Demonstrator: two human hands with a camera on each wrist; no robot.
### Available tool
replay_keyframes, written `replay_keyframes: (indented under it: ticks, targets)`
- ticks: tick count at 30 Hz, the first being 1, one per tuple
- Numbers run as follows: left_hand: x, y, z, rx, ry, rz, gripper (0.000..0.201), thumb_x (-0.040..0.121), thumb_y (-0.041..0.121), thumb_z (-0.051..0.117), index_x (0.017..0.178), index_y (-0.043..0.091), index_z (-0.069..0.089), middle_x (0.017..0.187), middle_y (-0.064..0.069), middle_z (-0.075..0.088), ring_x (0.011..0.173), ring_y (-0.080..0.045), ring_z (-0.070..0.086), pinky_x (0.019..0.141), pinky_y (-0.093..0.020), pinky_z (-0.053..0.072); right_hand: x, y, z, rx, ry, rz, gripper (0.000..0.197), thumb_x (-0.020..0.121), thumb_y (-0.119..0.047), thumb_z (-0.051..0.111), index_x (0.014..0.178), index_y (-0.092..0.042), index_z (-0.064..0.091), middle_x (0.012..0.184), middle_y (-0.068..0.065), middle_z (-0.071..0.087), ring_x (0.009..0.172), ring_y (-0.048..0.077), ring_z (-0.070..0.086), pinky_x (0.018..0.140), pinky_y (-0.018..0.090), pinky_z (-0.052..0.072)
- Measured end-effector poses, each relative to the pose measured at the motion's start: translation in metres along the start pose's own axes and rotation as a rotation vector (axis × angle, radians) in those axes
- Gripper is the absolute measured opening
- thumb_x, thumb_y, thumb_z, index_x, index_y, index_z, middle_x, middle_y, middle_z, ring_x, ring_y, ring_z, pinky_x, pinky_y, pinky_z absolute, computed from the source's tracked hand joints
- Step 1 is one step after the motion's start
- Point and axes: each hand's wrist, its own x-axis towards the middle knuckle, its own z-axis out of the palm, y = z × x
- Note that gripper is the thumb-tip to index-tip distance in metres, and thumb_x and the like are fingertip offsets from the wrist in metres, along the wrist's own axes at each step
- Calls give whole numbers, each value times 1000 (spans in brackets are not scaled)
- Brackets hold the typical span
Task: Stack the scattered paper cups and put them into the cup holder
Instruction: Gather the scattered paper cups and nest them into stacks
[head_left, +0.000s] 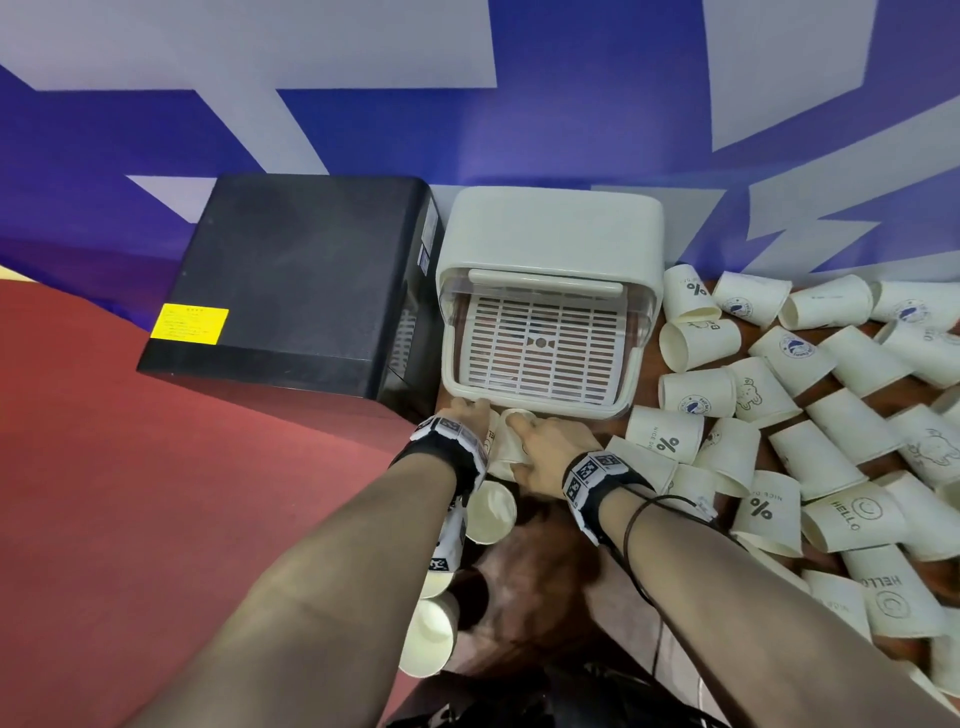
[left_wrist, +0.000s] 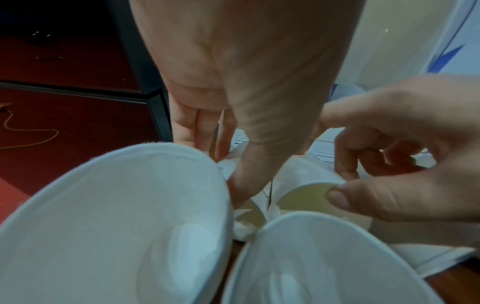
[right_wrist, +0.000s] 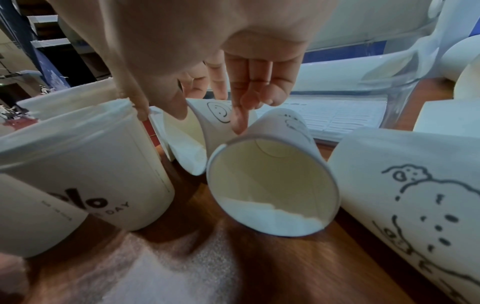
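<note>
The white cup holder stands against the wall, and its slotted tray sticks out toward me. Both hands meet just in front of the tray. My left hand points its fingers down and pinches a paper cup with the thumb. My right hand curls its fingers over a cup lying on its side, thumb at the rim. A smiley-face cup stands between the hands. Several scattered cups cover the table to the right.
A black box sits left of the holder. Two open cups lie under my left forearm at the wooden table's left edge. A "%" cup and a bear-print cup flank my right hand. Red carpet lies below left.
</note>
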Motion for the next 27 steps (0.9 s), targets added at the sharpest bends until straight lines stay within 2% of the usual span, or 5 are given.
replay_keyframes:
  ticks: [5,11,15,19,27]
  targets:
    - [-9,7,-7,55,-7,42,37,97,13,52,130,0,40,133,-22,50,121,-37,54,97,-42,44,-2,1,-3,9,18,-5,44,90,-38,53,125,-16,38,117,5,57,96,28,61,62,32,39]
    - [-7,5,0,-52,-1,1,39,100,16,45,137,6,41,134,-18,53,121,-33,55,85,-32,41,-2,2,-7,-2,50,56,36,89,-22,55,122,-13,46,115,8,61,106,29,59,69,31,40]
    - [-17,5,-7,25,3,47,43,86,17,61,121,5,40,116,-18,61,104,-34,63,80,-38,50,-4,5,-9,13,47,139,33,89,-15,52,122,-15,50,113,7,63,104,30,60,72,32,45]
    - [-18,4,-16,5,-28,4,43,86,25,57,124,12,40,112,-17,61,102,-34,63,83,-42,53,-3,11,-8,82,40,239,29,92,-17,48,120,-17,52,111,7,65,98,29,63,75,35,51]
    - [-17,-8,-30,-126,142,-67,24,92,16,53,114,12,60,109,-14,65,93,-32,65,75,-39,53,-6,18,-7,235,154,350,30,96,-20,45,124,-17,56,109,10,66,100,29,62,71,31,44]
